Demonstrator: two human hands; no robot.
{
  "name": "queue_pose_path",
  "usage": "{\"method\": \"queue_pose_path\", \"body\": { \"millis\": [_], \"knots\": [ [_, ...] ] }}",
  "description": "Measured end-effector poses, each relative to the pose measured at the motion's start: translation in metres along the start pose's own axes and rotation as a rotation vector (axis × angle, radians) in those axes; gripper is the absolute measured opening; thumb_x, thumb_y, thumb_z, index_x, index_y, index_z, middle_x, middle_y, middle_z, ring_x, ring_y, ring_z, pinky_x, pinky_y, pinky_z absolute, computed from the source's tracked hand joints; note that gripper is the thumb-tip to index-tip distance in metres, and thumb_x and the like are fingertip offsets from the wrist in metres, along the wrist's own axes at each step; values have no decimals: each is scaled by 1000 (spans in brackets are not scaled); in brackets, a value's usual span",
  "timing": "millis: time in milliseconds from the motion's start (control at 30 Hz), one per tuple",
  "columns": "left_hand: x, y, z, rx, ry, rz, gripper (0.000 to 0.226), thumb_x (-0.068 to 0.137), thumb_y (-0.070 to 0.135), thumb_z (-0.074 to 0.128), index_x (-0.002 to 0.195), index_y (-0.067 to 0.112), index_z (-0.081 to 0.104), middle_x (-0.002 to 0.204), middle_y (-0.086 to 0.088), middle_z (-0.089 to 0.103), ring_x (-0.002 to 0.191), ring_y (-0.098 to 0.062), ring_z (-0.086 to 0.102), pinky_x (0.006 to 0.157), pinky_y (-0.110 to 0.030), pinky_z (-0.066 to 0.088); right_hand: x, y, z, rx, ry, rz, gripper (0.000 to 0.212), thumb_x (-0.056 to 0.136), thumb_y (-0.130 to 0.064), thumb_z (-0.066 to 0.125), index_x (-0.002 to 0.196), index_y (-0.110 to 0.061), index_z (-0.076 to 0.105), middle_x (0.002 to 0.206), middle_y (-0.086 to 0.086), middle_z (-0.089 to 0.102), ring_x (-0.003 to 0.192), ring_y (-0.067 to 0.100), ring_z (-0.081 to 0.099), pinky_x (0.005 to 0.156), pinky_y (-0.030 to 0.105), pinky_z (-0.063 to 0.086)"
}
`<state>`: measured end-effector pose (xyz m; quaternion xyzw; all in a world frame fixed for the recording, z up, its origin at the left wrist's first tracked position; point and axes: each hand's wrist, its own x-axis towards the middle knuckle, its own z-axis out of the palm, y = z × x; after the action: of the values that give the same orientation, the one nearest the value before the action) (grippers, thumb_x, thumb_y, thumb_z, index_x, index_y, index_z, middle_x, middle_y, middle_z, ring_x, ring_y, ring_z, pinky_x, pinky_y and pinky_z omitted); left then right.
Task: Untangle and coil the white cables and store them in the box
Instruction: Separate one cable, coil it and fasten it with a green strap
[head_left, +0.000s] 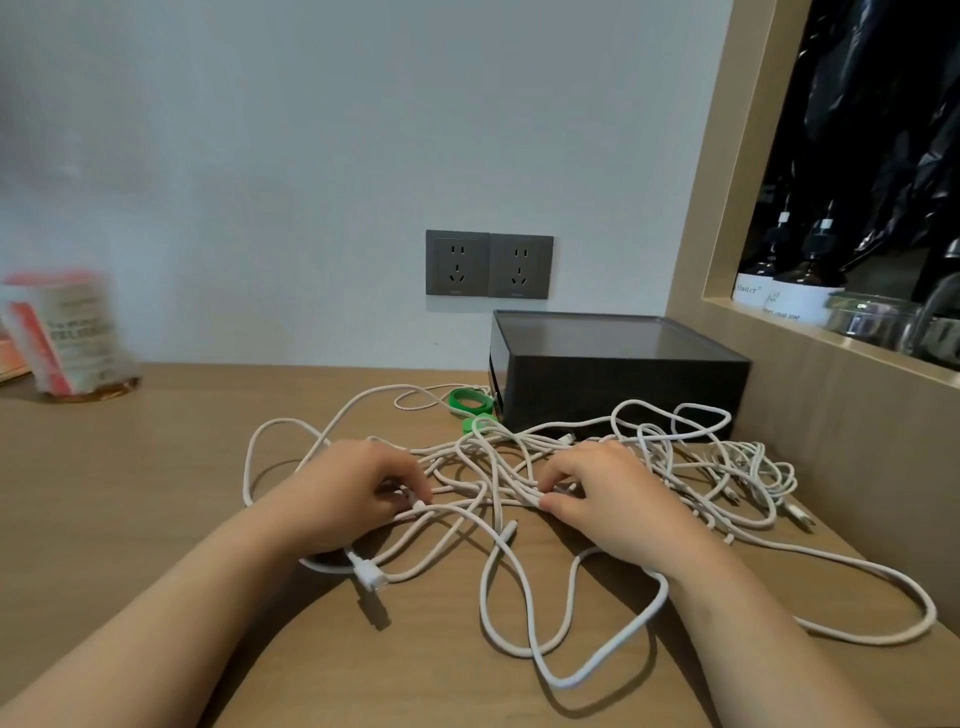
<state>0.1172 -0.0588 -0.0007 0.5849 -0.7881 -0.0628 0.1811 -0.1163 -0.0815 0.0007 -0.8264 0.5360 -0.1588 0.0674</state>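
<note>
I see the white cables (491, 457) lying as one loose tangle on the middle and right of the wooden table (156, 493). The densest knot sits between my two hands, wide loops spill toward the near edge, and a smaller bunch lies at the right. One long strand sweeps out to the near right. A white connector (369, 574) lies on the table just near of my left wrist.

My left hand (358, 483) rests on the left side of the tangle with its fingers curled in, thumb and fingertips pinching a strand close to a small plug end. My right hand (608, 493) rests on the right side, also narrowly curled, with the thumb and first fingers nipping a strand near the knot. Both forearms reach in from the near edge.

The dark box (613, 374) stands just beyond the cables at the far right, against the wall, and a few loops lie up against its near side. Green bands (470, 402) lie beside the box's left corner, partly under the cables.

Farther out, two grey wall sockets (488, 265) sit above the box. A blurred red and white container (72, 332) stands at the far left of the table. At the right, a wood-framed niche holds dark bottles (789, 291).
</note>
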Motion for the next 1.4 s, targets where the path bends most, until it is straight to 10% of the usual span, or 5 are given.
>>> {"method": "queue_pose_path", "body": {
  "millis": [367, 500, 933, 1133, 1400],
  "knots": [
    [-9, 20, -12, -380, 770, -82, 17, 86, 8, 66, 88, 24, 71, 78, 9, 71, 78, -8, 68, 76, -21, 51, -9, -11, -30, 300, -2, -46, 15, 93, -35, 53, 105, -33, 61, 98, -15, 59, 89, 0, 54, 73, 18, 46],
    [-8, 33, -11, -981, 741, -201, 20, 94, 10, 53, 92, 26, 65, 72, 2, 71, 77, -13, 71, 73, -23, 58, -14, -26, -44, 351, -63, -114, 9, 92, -38, 54, 98, -38, 61, 94, -19, 61, 88, -2, 56, 74, 19, 46],
    [-14, 11, -16, -1274, 443, -456, 22, 99, 0, 39, 99, 9, 60, 79, -12, 67, 60, -14, 69, 59, -26, 57, -9, -106, 3, -4, -288, -489, 58, 86, 5, 52, 126, -37, 55, 129, 1, 53, 111, 23, 52, 84, 37, 48],
    [-13, 9, -11, -992, 471, -489, 23, 99, 1, 39, 112, 11, 56, 85, -11, 65, 67, -20, 63, 58, -24, 55, 0, -88, 1, 153, -167, -413, 23, 90, -14, 56, 105, -29, 67, 93, -8, 55, 87, 10, 53, 70, 25, 45],
    [-5, 12, -3, -395, 291, -388, 25, 95, 8, 49, 110, 23, 63, 76, 9, 66, 66, -8, 65, 59, -21, 46, -1, -42, -53, 1243, 630, -16, 17, 88, -13, 61, 82, -28, 66, 78, -19, 68, 66, -8, 59, 54, 10, 45]
  ]
}}
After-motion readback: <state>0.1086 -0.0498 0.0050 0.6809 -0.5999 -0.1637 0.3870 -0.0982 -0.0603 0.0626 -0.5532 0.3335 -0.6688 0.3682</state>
